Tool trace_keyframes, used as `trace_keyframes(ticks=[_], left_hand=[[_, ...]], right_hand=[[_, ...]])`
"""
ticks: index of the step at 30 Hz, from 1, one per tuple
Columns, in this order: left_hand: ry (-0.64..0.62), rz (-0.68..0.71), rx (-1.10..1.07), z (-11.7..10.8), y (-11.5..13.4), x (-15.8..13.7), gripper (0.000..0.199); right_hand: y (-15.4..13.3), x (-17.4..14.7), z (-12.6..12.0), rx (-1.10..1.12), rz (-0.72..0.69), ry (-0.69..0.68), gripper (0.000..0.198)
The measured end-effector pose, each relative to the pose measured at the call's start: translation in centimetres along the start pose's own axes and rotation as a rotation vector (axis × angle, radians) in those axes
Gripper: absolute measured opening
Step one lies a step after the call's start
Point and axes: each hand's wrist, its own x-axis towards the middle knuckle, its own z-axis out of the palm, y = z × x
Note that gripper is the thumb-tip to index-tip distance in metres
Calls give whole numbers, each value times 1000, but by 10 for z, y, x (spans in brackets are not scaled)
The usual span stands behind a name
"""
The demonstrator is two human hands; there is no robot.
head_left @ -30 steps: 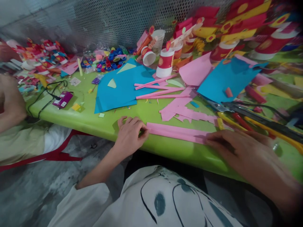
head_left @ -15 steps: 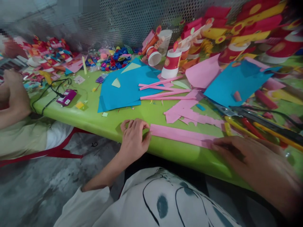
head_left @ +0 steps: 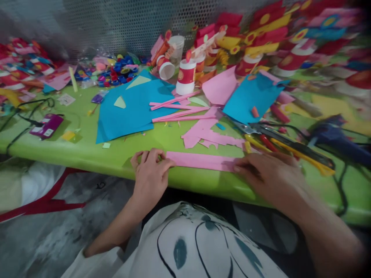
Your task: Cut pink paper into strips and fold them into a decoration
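Note:
A pink paper strip (head_left: 199,161) lies along the near edge of the green table, with a lengthwise crease showing. My left hand (head_left: 152,166) pinches its left end between thumb and fingers. At the other end, my right hand (head_left: 266,175) grips the strip, its fingertips pressed on the paper. Just beyond it are cut pink paper scraps (head_left: 197,135) and several narrow folded pink strips (head_left: 179,115). Scissors (head_left: 246,129) with their blades toward the pink pieces lie past my right hand, among yellow and red handles.
Blue paper sheets (head_left: 127,112) lie at the middle left, another blue sheet (head_left: 252,98) at the right. Red-and-white paper cups (head_left: 186,75) stand behind. A purple device (head_left: 46,126) with a cable is at left. A dark blue glue gun (head_left: 336,135) lies at right.
The camera view has turned to the right, so the table contents appear shifted left and the glue gun now shows. Both hands still hold the pink strip at its ends.

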Motion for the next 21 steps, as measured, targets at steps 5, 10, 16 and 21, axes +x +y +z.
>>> trace_keyframes(ticks=[5,10,16,21], left_hand=[[137,227,207,-1,21,0,20],[89,616,-13,19,47,8,39],[-154,626,20,49,67,9,61],[-183,618,4,51,63,6,58]], right_hand=[[-4,-3,-3,21,35,-16,25],[-7,-2,-5,15,11,-9,20],[-7,-2,-6,0,21,-11,20],[-6,-7,-2,9,97,-16,19]])
